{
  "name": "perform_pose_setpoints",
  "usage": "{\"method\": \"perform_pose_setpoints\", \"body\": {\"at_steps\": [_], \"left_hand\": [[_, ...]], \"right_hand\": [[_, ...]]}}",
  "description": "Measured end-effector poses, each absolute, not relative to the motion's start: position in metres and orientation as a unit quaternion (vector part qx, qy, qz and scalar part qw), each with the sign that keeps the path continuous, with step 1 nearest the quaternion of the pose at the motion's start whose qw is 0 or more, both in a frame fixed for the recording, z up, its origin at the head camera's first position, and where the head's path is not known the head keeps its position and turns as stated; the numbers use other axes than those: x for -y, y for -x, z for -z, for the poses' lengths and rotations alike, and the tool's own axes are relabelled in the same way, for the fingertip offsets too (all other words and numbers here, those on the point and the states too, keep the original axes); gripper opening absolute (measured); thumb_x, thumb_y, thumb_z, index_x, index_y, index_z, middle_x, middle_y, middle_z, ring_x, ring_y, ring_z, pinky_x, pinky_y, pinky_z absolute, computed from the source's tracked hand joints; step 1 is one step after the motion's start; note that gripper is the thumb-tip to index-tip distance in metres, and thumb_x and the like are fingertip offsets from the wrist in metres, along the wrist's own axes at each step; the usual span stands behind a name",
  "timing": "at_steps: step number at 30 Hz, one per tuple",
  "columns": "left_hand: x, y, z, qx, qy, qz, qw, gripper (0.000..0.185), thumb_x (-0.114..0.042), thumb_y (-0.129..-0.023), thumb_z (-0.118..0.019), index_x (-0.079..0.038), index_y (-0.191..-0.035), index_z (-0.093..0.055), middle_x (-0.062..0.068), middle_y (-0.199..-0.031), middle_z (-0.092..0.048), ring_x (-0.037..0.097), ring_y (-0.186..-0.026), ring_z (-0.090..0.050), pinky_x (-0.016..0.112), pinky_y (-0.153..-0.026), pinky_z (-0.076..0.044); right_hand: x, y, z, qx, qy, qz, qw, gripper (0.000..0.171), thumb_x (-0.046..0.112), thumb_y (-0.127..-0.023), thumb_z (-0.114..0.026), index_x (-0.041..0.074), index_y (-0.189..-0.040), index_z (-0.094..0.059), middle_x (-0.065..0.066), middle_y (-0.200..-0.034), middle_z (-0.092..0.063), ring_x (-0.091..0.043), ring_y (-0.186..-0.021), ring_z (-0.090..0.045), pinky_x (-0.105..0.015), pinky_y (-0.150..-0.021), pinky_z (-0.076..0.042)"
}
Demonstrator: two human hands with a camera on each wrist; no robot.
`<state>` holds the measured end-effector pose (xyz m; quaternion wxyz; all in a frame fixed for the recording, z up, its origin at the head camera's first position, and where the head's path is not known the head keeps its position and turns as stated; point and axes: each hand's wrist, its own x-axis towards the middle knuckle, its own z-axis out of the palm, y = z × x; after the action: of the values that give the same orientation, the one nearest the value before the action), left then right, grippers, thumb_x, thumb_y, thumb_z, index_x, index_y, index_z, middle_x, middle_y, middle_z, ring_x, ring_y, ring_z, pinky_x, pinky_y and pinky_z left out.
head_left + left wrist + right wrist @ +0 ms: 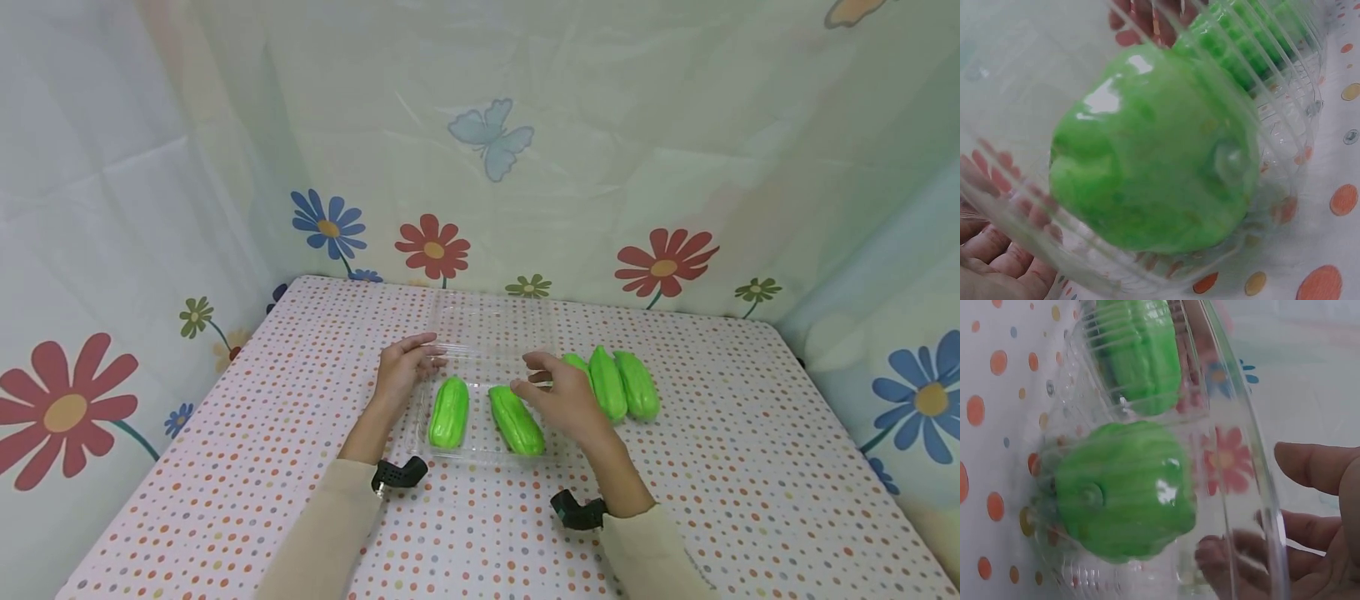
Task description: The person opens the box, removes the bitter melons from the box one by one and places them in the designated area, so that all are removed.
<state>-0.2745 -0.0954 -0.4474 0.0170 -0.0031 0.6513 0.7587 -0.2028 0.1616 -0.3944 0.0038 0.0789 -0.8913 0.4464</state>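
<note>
Two green gourds lay inside a clear plastic box (480,454) on the dotted tablecloth (225,467): the left gourd (448,412) sat straight in its half, and the right gourd (517,419) lay slanted beside it, the pair apart so each kept its own space. Three more gourds (618,383) waited in a tight row just right of the box, close at hand. The box's clear lid (491,321) stood folded back toward the flowered curtain (660,267), leaving the tray open from above. The left hand (405,367) was at the box's far left edge with fingers stretched along the plastic, seemingly to steady it; whether they pinched the rim I could not tell. The right hand (558,392) hovered over the right rim with loosely bent fingers, holding nothing, between the box and the waiting row
</note>
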Motion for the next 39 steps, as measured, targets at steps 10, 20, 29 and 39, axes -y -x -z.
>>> {"method": "perform_pose_setpoints", "body": {"at_steps": [10,20,29,39], "left_hand": [[0.096,0.274,0.448,-0.646,0.003,-0.763,0.014,0.037,-0.006,-0.102,-0.055,0.005,-0.137,-0.058,0.026,-0.119,-0.068,0.04,-0.106,-0.07,0.047,-0.096,-0.057],[0.095,0.274,0.447,-0.646,0.007,-0.763,0.015,0.037,-0.006,-0.102,-0.055,0.005,-0.137,-0.059,0.025,-0.119,-0.069,0.038,-0.105,-0.071,0.041,-0.09,-0.06],[0.095,0.273,0.446,-0.646,0.012,-0.763,0.008,0.036,-0.007,-0.101,-0.056,0.006,-0.136,-0.06,0.027,-0.119,-0.069,0.041,-0.107,-0.07,0.043,-0.092,-0.059],[0.096,0.273,0.446,-0.647,0.007,-0.762,0.008,0.037,-0.006,-0.101,-0.057,0.006,-0.135,-0.06,0.024,-0.116,-0.07,0.037,-0.103,-0.072,0.045,-0.094,-0.058]], "right_hand": [[-0.142,0.197,0.399,0.924,-0.103,-0.367,-0.041,0.061,0.024,-0.093,-0.074,0.001,-0.145,-0.052,-0.02,-0.141,-0.058,-0.038,-0.121,-0.061,-0.052,-0.095,-0.055],[-0.134,0.193,0.405,0.944,-0.097,-0.311,-0.045,0.069,0.026,-0.09,-0.078,0.0,-0.147,-0.05,-0.021,-0.143,-0.057,-0.042,-0.135,-0.051,-0.058,-0.108,-0.045],[-0.128,0.193,0.411,0.95,-0.09,-0.292,-0.068,0.076,0.028,-0.088,-0.079,-0.001,-0.149,-0.046,-0.024,-0.14,-0.058,-0.039,-0.13,-0.055,-0.056,-0.105,-0.048],[-0.124,0.194,0.413,0.943,-0.082,-0.319,-0.034,0.055,0.022,-0.088,-0.077,-0.001,-0.134,-0.06,-0.01,-0.099,-0.065,-0.019,-0.079,-0.057,-0.032,-0.064,-0.05]]}}
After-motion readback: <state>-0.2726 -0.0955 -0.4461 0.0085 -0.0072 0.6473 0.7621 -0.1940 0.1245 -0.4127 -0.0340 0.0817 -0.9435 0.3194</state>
